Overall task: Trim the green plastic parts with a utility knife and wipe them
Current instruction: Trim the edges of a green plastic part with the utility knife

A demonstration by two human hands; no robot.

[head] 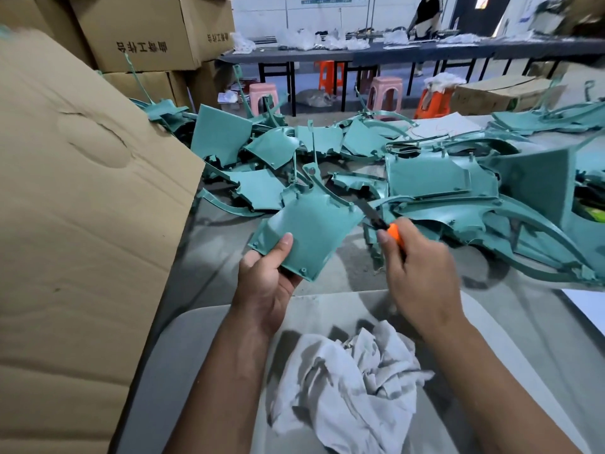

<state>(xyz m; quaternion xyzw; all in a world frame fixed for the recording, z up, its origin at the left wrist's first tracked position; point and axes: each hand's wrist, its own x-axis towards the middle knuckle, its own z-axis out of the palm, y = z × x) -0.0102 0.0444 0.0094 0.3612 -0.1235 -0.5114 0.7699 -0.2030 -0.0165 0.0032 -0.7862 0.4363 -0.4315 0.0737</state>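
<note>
My left hand [266, 283] grips a curved green plastic panel [311, 229] by its near corner, thumb lying on its face. My right hand [422, 273] holds an orange-handled utility knife [388, 227]. Its dark blade points up and left and meets the panel's right edge. A crumpled white cloth [350, 385] lies on my lap below both hands, untouched.
A heap of green plastic parts [442, 178] covers the grey table [343, 273] ahead and to the right. A large cardboard box [75, 208] stands close on my left, with more stacked boxes [140, 34] behind. Stools and a long bench with a person stand farther back.
</note>
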